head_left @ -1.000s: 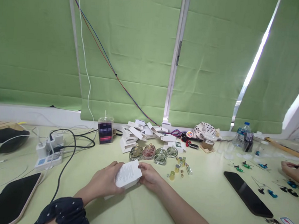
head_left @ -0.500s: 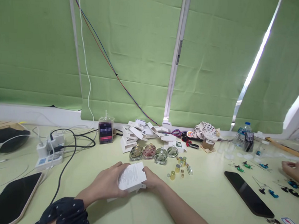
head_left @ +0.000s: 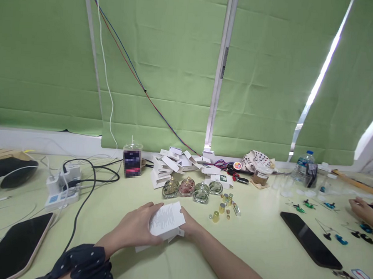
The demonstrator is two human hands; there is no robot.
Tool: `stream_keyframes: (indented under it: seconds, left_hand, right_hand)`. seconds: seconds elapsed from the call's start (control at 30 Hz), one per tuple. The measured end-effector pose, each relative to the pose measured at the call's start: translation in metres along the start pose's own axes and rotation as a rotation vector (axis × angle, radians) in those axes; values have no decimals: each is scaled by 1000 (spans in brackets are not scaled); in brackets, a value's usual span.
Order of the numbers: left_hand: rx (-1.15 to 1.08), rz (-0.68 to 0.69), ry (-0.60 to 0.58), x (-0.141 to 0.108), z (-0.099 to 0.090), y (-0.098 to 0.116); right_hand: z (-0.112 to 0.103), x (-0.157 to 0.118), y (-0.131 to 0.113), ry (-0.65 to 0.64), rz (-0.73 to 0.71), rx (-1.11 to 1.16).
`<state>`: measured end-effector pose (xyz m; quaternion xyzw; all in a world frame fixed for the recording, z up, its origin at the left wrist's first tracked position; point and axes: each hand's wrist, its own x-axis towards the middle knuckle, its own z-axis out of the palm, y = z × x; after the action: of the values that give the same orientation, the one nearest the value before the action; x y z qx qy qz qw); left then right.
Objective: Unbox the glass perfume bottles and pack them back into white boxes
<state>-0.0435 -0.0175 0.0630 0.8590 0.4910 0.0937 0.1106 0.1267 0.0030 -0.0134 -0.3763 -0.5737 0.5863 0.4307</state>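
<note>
Several green blinds [head_left: 163,51], pale table [head_left: 256,234], handheld box [head_left: 168,219]

White carton [head_left: 167,219] is thin paperboard, smooth and matt, with grey print. Piled cartons [head_left: 172,163] look like similar matt board. Perfume bottles [head_left: 200,194] appear to be clear glass, glossy, with bright highlights. Small caps [head_left: 222,208] are gold and shiny; metal or coated plastic, cannot tell. Tabletop [head_left: 245,259] is smooth with a faint sheen. Smartphone [head_left: 311,239] has a glossy, glass-like face; power strip [head_left: 72,196] is smooth plastic. Blinds [head_left: 165,63] are matt cloth, creased; dotted cuff [head_left: 84,261] is soft, gathered fabric.
</note>
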Motion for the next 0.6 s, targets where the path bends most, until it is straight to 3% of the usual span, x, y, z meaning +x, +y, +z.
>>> stream_keyframes:
  seconds: [0.1, 0.23, 0.43, 0.6]
  left_hand:
    - [-5, -15, -19, 0, -1, -3]
    - [0, -38, -20, 0, -1, -5]
    - [19, -35, -8, -1, -4, -6]
    - [50, -31, 23, -2, -5, -7]
  right_hand:
    - [1, -2, 1, -30, -96, 71]
    - [-4, -3, 3, -9, 3, 54]
    - [-7, -4, 0, -152, 75, 131]
    - [-13, -1, -1, -191, 139, 177]
